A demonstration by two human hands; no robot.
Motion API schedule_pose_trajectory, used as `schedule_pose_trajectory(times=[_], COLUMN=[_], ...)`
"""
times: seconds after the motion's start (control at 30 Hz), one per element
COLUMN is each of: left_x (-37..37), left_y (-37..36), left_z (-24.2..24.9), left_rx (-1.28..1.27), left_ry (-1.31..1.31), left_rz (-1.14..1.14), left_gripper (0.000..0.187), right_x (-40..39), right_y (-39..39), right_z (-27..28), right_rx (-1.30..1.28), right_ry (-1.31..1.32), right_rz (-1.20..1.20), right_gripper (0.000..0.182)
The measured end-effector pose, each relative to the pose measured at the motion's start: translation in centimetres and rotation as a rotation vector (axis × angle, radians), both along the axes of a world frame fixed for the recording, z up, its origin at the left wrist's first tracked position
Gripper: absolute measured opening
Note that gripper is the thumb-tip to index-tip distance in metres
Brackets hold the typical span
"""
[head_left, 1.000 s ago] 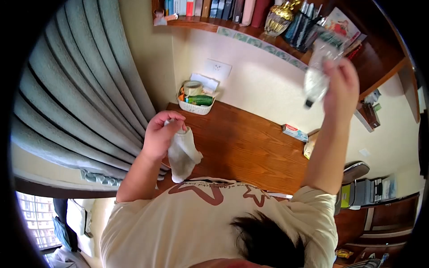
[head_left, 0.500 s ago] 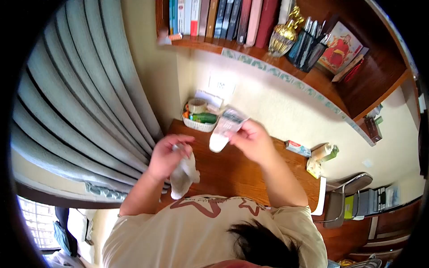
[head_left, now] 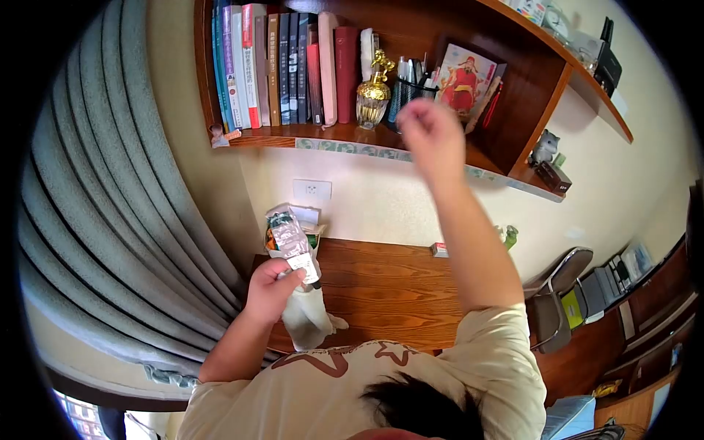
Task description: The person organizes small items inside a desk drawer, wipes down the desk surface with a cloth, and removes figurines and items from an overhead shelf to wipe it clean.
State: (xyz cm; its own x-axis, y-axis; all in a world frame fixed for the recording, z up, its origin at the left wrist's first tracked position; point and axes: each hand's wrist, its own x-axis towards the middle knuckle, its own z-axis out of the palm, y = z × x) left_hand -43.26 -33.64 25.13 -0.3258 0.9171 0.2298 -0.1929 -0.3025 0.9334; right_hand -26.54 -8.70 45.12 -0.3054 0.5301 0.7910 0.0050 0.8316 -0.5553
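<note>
L hand (head_left: pixel 273 292) pinches silver tube (head_left: pixel 290 236), long axis tilted up-L in view; white cloth (head_left: pixel 305 319) hangs below, above surface (head_left: pixel 389 293). R hand (head_left: pixel 434 141) up-R, nearest pen cup (head_left: pixel 398 97); blurred, can't tell grip.

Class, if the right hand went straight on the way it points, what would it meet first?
Most likely the right hand would meet the pen holder, though depth is unclear in this view.

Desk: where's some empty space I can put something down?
The middle of the desk is bare, between the white cloth and the small box. It's crowded at the left end, where the left hand holds a tube.
</note>
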Motion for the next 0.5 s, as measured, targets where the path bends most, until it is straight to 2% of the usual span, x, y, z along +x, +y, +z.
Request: schedule_pose_trajectory(times=[0.07, 0.13, 0.2, 0.3, 0.43, 0.47, 0.5], left_x=[0.0, 0.3, 0.5, 1.3, 1.7, 1.8, 1.9], left_y=[-0.1, -0.1, 0.0, 0.2, 0.2, 0.2, 0.2], left_z=[-0.1, -0.4, -0.4, -0.2, -0.2, -0.5, -0.7], left_rx=[-0.021, -0.016, 0.005, -0.008, -0.004, -0.002, 0.003], left_ry=[-0.037, -0.021, 0.001, -0.037, 0.017, 0.017, 0.017], left_rz=[0.023, 0.010, -0.009, 0.006, 0.041, 0.032, 0.036], left_gripper=[0.012, 0.011, 0.011, 0.008, 0.008, 0.008, 0.008], right_x=[-0.2, 0.0, -0.4, 0.1, 4.5, 6.2, 8.2], right_y=[4.5, 5.9, 7.3, 6.1, 1.9, 1.4, 0.3], right_z=[2.7, 4.9, 5.8, 7.0, 7.7, 7.0, 6.5], right_rx=[0.486, 0.044, -0.019, 0.061, 0.045, 0.110, 0.060], right_ry=[0.096, -0.256, -0.500, -0.695, -0.715, -0.648, -0.604], right_rz=[-0.560, -0.482, -0.478, -0.570, -0.583, -0.558, -0.505], right_gripper=[0.029, 0.047, 0.063, 0.076, 0.075, 0.071, 0.067])
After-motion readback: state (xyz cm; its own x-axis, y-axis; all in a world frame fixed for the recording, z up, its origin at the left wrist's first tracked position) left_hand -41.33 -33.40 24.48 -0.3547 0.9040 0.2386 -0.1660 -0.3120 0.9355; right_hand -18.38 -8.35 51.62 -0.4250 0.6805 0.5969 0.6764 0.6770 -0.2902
